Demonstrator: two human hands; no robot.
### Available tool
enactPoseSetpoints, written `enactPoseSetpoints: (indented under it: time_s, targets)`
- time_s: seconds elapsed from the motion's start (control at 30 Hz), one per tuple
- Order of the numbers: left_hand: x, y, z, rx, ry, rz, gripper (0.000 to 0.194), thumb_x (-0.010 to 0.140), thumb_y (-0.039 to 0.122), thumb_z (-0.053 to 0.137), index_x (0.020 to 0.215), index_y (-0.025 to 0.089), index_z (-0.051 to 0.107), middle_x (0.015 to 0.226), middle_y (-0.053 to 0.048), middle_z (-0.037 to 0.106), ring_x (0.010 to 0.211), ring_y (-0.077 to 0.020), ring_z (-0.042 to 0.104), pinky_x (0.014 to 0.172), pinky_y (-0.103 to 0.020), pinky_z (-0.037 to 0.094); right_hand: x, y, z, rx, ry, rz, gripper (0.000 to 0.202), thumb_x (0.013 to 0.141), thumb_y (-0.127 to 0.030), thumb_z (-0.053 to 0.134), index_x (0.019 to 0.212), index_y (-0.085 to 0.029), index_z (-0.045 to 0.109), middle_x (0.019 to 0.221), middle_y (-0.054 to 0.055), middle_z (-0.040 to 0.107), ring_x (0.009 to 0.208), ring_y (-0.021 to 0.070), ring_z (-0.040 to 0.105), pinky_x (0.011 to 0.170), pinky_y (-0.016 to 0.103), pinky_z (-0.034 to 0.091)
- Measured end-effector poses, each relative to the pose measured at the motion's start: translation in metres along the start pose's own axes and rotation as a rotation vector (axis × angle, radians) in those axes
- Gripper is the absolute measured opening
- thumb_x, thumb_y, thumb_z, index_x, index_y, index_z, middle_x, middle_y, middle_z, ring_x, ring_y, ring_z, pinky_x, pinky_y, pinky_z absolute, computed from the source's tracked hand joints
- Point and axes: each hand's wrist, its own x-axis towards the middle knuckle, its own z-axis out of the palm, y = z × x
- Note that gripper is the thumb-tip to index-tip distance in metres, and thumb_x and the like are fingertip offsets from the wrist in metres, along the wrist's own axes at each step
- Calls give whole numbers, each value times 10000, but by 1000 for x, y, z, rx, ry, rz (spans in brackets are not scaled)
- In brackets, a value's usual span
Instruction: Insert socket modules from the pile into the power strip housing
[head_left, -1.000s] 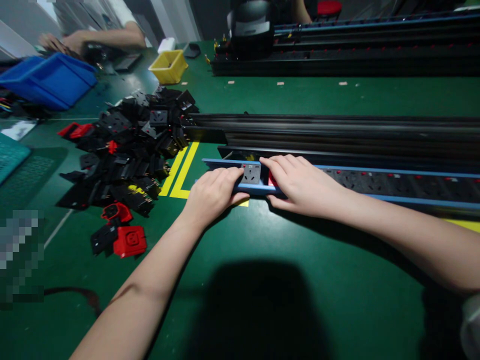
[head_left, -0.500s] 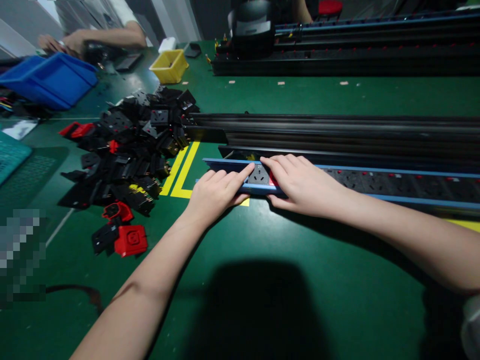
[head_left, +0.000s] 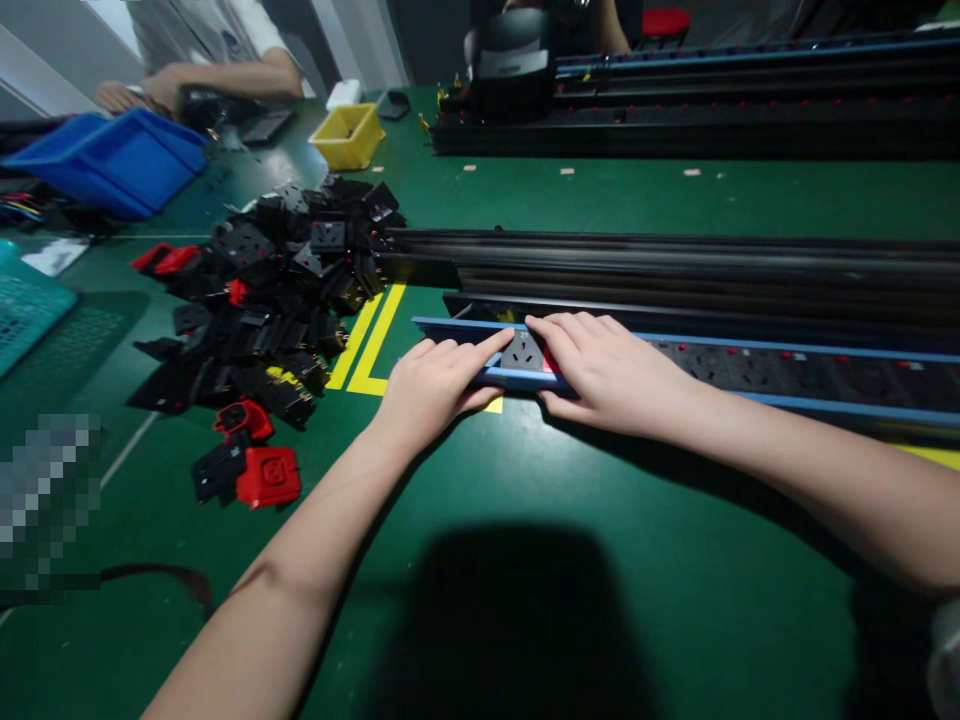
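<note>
A long blue-edged power strip rail (head_left: pixel 787 403) lies across the table, with a row of black socket modules (head_left: pixel 701 362) in its channel. My left hand (head_left: pixel 427 390) grips the rail near its left end, thumb below the front edge and index fingertip at the left edge of a black socket module (head_left: pixel 523 350). Just right of that module, my right hand (head_left: pixel 607 365) wraps over the rail, fingers on top and thumb at the front. Part of a red module (head_left: pixel 550 362) shows beside its fingers; the rest is hidden.
Left of the rail is a heap of loose black modules (head_left: pixel 247 250), with a red module (head_left: pixel 270 477) nearer me. Black metal channels (head_left: pixel 660 262) lie behind the rail. A blue bin (head_left: pixel 142 165), yellow bin (head_left: pixel 349 137) and a co-worker's arm (head_left: pixel 240 78) are farther back.
The whole view has shifted slightly, so the table items appear a little farther right. Both hands keep the same hold on the rail, and the modules look unmoved.
</note>
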Motion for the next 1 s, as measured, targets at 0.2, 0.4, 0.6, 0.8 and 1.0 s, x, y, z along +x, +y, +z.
enactPoseSetpoints:
  time_s: [0.2,0.4,0.6,0.8,1.0]
  targets:
    - [-6,2,3,-120,68,-97,663,971,591,538,1490,179,504,964,-88,744,877,-240,651,792,-370,405,-1,-4,-2,-57,27,-14,724,946,-342,528,1546,12,328,1522,297,480,1260,389,566,965,489,484]
    - [-12,-1,1,-406,366,-397,336,1033,443,454,1206,211,626,919,-44,715,902,-205,658,906,-386,446,-2,-4,-3,-217,-19,-174,756,953,-250,521,1651,-228,232,1722,56,226,1260,403,532,859,493,487]
    - [-7,-14,10,-677,543,-700,275,1034,446,440,1069,223,597,835,-14,639,801,-159,657,785,-319,510,-2,-4,-2,-227,-16,-188,650,977,-234,487,1612,-241,349,1684,51,329,1315,418,490,846,493,460]
    - [-5,-23,15,-838,580,-761,129,989,343,542,994,227,598,749,8,596,722,-137,609,721,-283,490,-1,-7,0,-239,1,-174,560,988,-229,477,1546,-216,432,1654,75,398,1288,413,512,835,474,446]
    - [-4,-23,18,-878,625,-784,57,945,274,601,957,220,613,712,26,579,667,-114,578,673,-249,455,-1,-8,0,-228,-2,-143,415,972,-265,545,1377,-173,539,1551,141,509,1270,387,536,859,444,430]
